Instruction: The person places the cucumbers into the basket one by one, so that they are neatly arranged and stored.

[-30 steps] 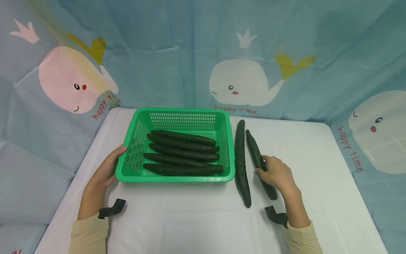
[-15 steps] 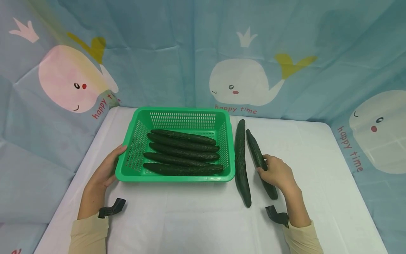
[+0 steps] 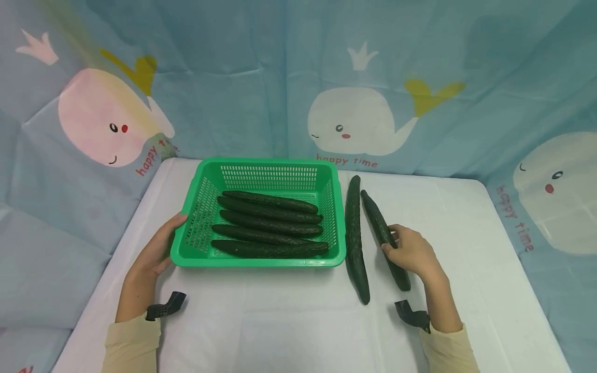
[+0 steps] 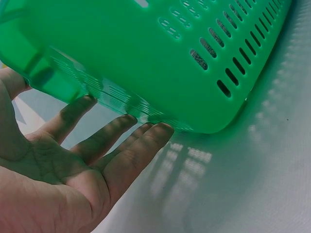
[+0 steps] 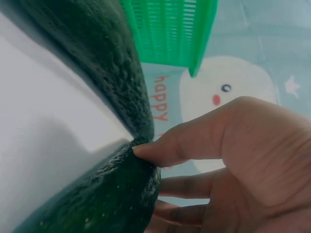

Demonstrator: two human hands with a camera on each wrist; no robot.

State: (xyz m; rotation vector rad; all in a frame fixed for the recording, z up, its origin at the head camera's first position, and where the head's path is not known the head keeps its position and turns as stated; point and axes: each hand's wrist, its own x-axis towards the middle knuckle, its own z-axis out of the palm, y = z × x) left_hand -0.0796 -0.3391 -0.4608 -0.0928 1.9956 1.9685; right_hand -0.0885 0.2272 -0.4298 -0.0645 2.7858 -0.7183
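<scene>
A green plastic basket point(image 3: 256, 262) stands on the white-covered table with several dark cucumbers point(image 3: 270, 224) lying crosswise in it. At its left side, my left hand point(image 3: 156, 248) touches the outer wall with nearly straight fingers point(image 4: 138, 160), seen in the left wrist view. Right of the basket, my right hand point(image 3: 415, 254) grips a cucumber point(image 3: 375, 220) between thumb and fingers, around its middle. That held cucumber point(image 5: 112, 194) slants on or just over the cloth; whether it is lifted, I cannot tell. Another cucumber point(image 3: 354, 243) lies between it and the basket.
A light blue curtain point(image 3: 261, 109) with printed whales hangs behind the table and along its sides. White cloth point(image 3: 289, 321) covers the tabletop. A black camera mount point(image 3: 165, 306) sits on the left wrist, and another mount point(image 3: 412, 316) on the right.
My right hand has shifted slightly right, and the near end of the cucumber it grips has swung a little right with it. The left hand and basket look unmoved.
</scene>
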